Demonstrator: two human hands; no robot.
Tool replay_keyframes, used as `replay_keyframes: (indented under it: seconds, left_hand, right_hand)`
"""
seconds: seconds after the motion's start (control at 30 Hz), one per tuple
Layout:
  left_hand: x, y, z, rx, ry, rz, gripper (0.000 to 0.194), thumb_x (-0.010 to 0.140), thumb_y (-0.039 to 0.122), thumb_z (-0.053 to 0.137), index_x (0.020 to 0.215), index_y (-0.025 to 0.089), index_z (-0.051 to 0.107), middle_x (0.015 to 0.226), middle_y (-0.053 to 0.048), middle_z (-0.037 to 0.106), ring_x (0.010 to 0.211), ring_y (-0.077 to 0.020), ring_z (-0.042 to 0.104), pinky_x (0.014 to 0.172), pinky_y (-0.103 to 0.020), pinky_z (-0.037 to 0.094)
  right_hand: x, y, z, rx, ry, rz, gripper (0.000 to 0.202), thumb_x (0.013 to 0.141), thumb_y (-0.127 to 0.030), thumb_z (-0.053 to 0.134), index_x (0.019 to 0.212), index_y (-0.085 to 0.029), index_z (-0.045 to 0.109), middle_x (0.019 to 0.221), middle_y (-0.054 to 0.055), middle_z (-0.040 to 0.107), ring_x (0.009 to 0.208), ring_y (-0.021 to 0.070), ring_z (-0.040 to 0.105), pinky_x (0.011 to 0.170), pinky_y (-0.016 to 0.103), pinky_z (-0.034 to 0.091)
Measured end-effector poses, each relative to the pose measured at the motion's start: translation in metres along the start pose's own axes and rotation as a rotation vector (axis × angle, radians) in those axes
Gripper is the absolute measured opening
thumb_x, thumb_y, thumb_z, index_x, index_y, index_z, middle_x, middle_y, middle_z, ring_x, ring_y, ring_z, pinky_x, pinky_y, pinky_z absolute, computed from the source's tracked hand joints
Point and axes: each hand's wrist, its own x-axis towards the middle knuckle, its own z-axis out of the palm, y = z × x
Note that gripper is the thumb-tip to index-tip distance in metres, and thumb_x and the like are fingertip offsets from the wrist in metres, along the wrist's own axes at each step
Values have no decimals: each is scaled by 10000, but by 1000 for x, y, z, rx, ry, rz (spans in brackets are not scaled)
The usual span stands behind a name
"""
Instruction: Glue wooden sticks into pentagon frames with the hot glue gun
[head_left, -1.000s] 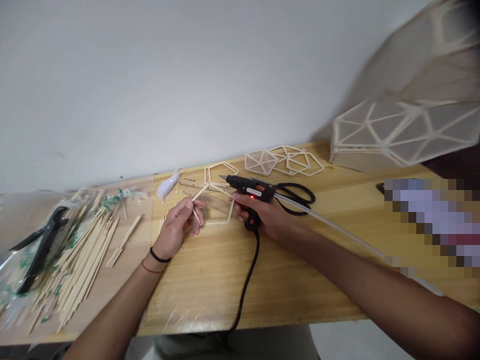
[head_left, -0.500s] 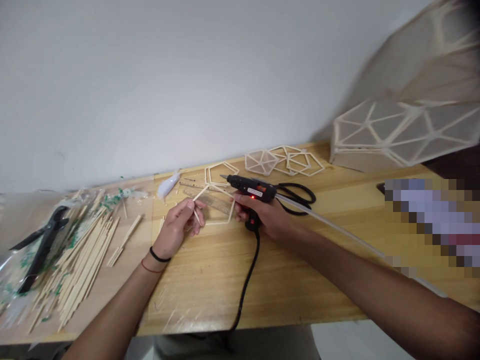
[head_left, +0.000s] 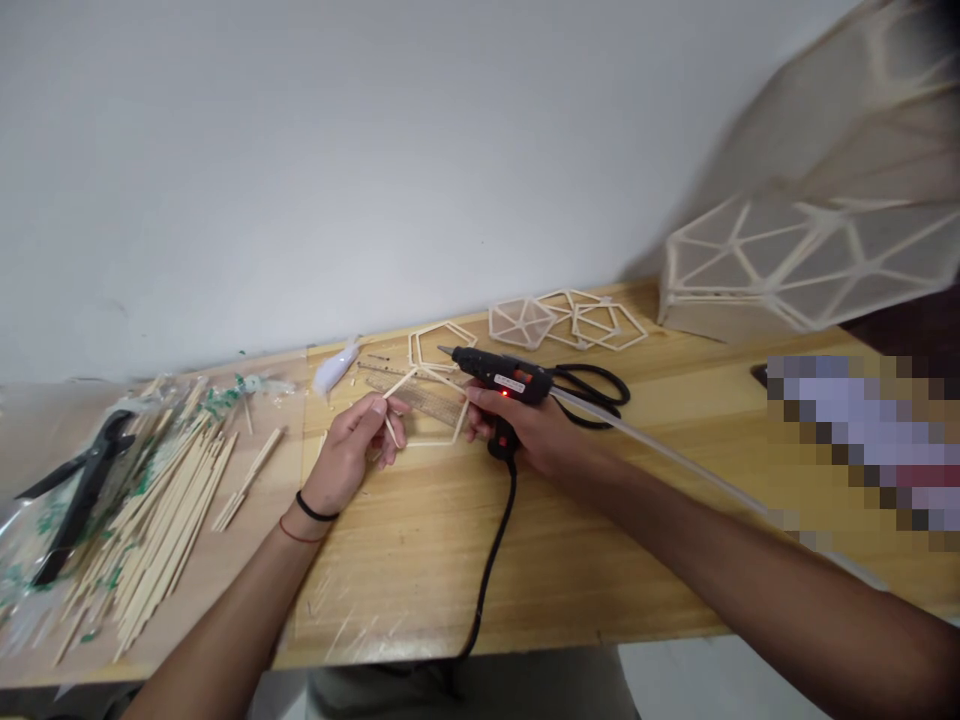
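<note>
My left hand (head_left: 361, 436) pinches the left side of a pentagon frame (head_left: 427, 442) made of thin wooden sticks. In my right hand (head_left: 536, 425) is a black hot glue gun (head_left: 499, 378), its red light lit and its nozzle pointing left above the frame's far corner. Some fingers of that hand reach the frame's right side, though the gun partly hides them. A long clear glue stick (head_left: 675, 462) sticks out of the gun's back, and a black cord hangs from its handle. Beneath the frame lies a clear ruler (head_left: 427, 398).
Loose wooden sticks (head_left: 176, 535) and black pliers (head_left: 86, 500) lie at left on plastic bags. Behind my hands are more stick frames (head_left: 607, 325), a covered pentagon (head_left: 517, 325) and black-handled scissors (head_left: 600, 395). A large panelled stick structure (head_left: 795, 265) stands at the right.
Almost nothing differs. The view has shifted very slightly, and both hands keep their hold on the frame and the glue gun.
</note>
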Motion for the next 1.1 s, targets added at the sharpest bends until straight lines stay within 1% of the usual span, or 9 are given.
replay_keyframes:
  seconds: [0.2,0.33,0.43,0.57,0.67,0.73,0.87,0.97,1.1]
  left_hand:
    - [-2,2,0,24,23,3,398,951,541,762,1101,175,730,814,-2,690,532,-81,569,478,-206,414]
    - [-3,4,0,107,24,-6,392,903,506,826,1090,180,713,659,33,638,537,-97,562,519,-209,435]
    - [-3,5,1,142,18,-3,403,897,542,821,991,172,691,589,36,619,523,-101,555,524,-211,432]
    - [-2,5,3,149,23,-5,470,891,607,802,855,171,632,680,4,674,533,-101,589,513,-219,454]
    - [-1,5,4,146,29,-5,483,882,619,807,874,163,649,717,-2,688,535,-97,598,501,-215,457]
    - [-1,5,4,151,33,12,475,885,610,810,875,160,661,707,2,682,531,-91,593,496,-209,458]
    - [0,4,3,161,41,40,455,884,591,821,892,156,686,719,-1,693,529,-86,594,484,-199,458]
    - [0,3,3,170,49,52,448,886,584,820,961,153,724,714,1,689,523,-87,592,479,-200,464]
    - [0,2,3,184,61,63,459,894,576,814,1058,150,767,718,-4,686,522,-90,586,467,-203,459]
  right_hand:
    - [2,0,0,37,10,28,370,767,-530,898,820,-200,738,652,-13,672,563,134,582,600,306,480]
    - [2,1,-1,40,30,37,399,764,-557,900,828,-195,745,671,-13,668,563,127,571,573,295,465]
    - [2,4,-2,55,43,37,387,779,-548,895,839,-195,748,682,-10,670,572,129,572,553,290,438]
    - [5,7,-4,68,52,21,347,814,-519,879,855,-200,750,694,-5,682,586,134,571,549,291,424]
    - [6,7,-5,54,53,14,341,837,-521,863,843,-197,754,693,0,686,590,133,578,534,286,403]
    - [6,6,-5,58,39,8,339,842,-520,864,851,-197,761,705,1,694,593,131,584,547,288,419]
    - [5,4,-4,70,44,13,369,782,-523,915,893,-203,769,707,-7,694,599,130,596,577,288,452]
    - [4,2,-3,49,60,18,396,759,-542,924,883,-203,761,702,-7,694,599,132,604,558,278,426]
    - [4,3,-4,20,82,21,379,773,-539,909,883,-209,759,705,-6,703,609,138,620,550,277,406]
